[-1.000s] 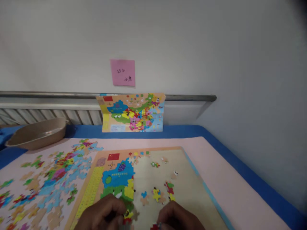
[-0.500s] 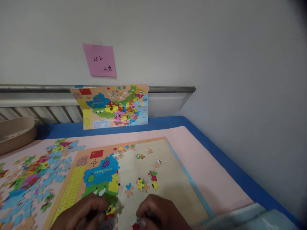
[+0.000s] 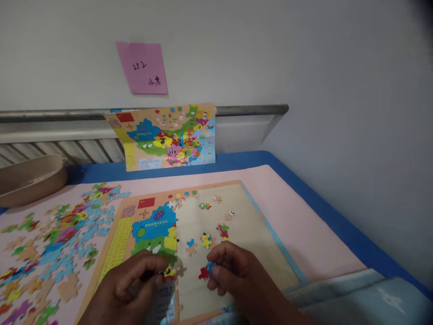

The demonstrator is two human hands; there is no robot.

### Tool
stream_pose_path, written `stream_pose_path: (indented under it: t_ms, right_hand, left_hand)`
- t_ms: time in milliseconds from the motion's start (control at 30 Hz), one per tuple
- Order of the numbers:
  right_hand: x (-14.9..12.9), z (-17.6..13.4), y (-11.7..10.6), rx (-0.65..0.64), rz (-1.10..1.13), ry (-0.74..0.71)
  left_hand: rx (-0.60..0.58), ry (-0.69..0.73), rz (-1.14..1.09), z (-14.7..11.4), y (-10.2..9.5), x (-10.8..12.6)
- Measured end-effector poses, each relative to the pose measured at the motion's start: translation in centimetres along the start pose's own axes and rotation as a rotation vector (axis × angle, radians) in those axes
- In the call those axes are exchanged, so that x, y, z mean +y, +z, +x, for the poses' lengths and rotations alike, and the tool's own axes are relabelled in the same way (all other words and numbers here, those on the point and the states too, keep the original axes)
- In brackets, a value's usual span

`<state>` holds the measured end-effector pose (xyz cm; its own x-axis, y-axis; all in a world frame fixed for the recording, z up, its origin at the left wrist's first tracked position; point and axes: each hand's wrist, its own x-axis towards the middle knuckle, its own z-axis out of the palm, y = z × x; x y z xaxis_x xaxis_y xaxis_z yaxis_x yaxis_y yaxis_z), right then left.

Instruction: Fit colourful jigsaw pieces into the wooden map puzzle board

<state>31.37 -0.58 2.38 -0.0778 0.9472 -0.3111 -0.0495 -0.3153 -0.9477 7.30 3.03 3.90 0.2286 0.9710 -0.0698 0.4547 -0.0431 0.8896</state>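
My left hand [image 3: 133, 286] is closed in a pinch at the lower middle of the puzzle board [image 3: 252, 253]. At its fingertips is a yellow, black and red puzzle piece [image 3: 169, 273], beside the joined blue, green and yellow section [image 3: 154, 228]. A piece-shaped shadow falls just right of it. My right hand [image 3: 238, 273] pinches a red and blue puzzle piece [image 3: 204, 273] between thumb and fingers, over the bare wood. Several loose pieces lie beyond it, among them a yellow star-like piece [image 3: 206, 240], a red and green piece [image 3: 223, 231] and a blue and peach piece [image 3: 191, 246].
Many loose pieces [image 3: 72, 234] spread over the pink mat [image 3: 291, 216] on the left. A beige tray [image 3: 37, 180] stands at the back left. A printed map sheet [image 3: 169, 140] leans on a metal rail [image 3: 252, 110], below a pink note [image 3: 144, 67].
The view has tilted down, so everything sits higher in the picture. My right hand has moved a little farther up the board, with its red and blue piece now showing more. The left hand stays put.
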Motion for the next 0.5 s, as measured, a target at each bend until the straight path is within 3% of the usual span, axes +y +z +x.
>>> stream_pose_path:
  t_ms: [233, 500]
  right_hand:
    - [-0.4, 0.5, -0.1, 0.005, 0.006, -0.002]
    - [0.7, 1.1, -0.1, -0.013, 0.033, -0.045]
  left_hand:
    - [-0.048, -0.046, 0.011, -0.1, -0.4, 1.2]
    - [-0.039, -0.143, -0.185, 0.2, -0.5, 1.7]
